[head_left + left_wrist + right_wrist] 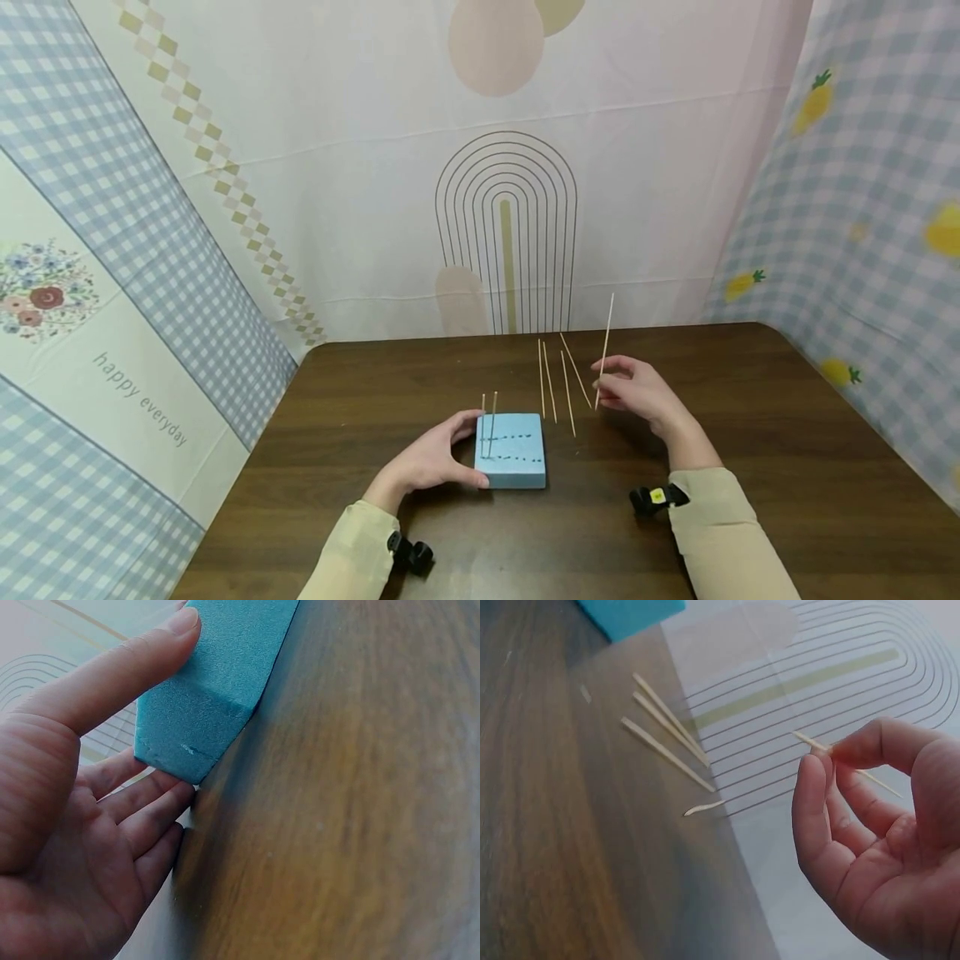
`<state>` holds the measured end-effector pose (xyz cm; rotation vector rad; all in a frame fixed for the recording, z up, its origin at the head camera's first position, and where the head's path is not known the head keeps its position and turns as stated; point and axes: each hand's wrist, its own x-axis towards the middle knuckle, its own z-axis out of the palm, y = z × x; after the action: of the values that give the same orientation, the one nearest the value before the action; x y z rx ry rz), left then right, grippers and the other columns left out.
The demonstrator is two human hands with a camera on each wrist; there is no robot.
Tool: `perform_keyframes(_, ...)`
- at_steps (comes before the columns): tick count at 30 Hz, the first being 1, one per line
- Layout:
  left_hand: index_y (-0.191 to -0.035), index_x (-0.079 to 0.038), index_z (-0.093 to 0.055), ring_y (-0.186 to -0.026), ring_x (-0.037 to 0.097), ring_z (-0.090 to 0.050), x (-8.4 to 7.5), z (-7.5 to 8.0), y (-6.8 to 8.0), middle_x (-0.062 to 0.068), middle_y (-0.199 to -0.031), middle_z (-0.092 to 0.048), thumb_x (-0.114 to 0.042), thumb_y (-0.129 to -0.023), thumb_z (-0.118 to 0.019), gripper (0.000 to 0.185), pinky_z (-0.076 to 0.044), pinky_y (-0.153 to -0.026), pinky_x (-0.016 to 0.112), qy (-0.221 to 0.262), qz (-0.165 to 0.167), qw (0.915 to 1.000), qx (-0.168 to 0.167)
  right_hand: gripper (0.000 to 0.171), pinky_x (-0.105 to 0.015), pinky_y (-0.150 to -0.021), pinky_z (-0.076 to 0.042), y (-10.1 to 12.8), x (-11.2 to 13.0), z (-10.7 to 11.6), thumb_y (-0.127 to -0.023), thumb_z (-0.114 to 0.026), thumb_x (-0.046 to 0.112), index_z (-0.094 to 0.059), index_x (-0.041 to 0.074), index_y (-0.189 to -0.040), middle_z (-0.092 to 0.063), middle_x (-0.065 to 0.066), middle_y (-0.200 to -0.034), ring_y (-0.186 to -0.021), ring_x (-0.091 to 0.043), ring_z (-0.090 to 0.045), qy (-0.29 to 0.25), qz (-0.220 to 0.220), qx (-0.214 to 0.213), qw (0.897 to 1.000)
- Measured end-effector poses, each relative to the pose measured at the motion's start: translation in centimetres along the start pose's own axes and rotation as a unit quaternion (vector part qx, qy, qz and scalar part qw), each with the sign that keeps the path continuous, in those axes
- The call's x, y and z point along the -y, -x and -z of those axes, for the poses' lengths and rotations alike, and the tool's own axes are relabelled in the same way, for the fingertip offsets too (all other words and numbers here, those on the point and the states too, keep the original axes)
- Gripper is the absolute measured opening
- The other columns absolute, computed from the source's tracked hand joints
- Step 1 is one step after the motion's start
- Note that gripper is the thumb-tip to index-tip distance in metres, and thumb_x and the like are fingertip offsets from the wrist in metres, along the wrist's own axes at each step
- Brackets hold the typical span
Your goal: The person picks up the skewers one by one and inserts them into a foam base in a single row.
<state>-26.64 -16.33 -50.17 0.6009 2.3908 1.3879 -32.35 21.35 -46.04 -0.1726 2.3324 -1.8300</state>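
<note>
A light-blue foam block lies on the table, its top marked by two rows of dark holes. Two thin wooden skewers stand upright near its left edge. My left hand grips the block from the left, thumb at the front face and fingers toward the back; the left wrist view shows the thumb along the foam. To the right of the block, my right hand pinches another skewer between thumb and fingertips near its lower end. It points up, slightly tilted, above the table.
Several loose skewers lie on the brown wooden table between the block and my right hand. A patterned cloth hangs behind the table's far edge, with checked cloths at both sides.
</note>
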Motion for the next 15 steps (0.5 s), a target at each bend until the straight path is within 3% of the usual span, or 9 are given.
perform_keyframes(7, -0.164, -0.012, -0.039, -0.152, 0.026, -0.043, 0.1, 0.0, 0.0, 0.007, -0.165, -0.046, -0.028, -0.077, -0.1, 0.107, -0.029, -0.124, 0.052, 0.0, 0.001, 1.0, 0.0, 0.034, -0.038, -0.085, -0.062, 0.5, 1.6, -0.7, -0.107, -0.059, 0.012, -0.058, -0.006, -0.136, -0.073, -0.015, -0.105, -0.09, -0.023, -0.072, 0.006, 0.025, 0.027, 0.999)
perform_keyframes(15, -0.164, -0.012, -0.039, -0.152, 0.025, -0.043, 0.0, 0.0, 0.0, 0.007, -0.164, -0.047, -0.027, -0.077, -0.1, 0.107, -0.029, -0.124, 0.05, 0.004, 0.0, 1.0, 0.0, 0.035, -0.042, -0.083, -0.063, 1.1, 3.1, -2.2, -0.104, -0.063, 0.006, -0.051, -0.002, -0.136, -0.074, -0.019, -0.102, -0.092, -0.035, -0.073, -0.01, 0.068, 0.056, 0.996)
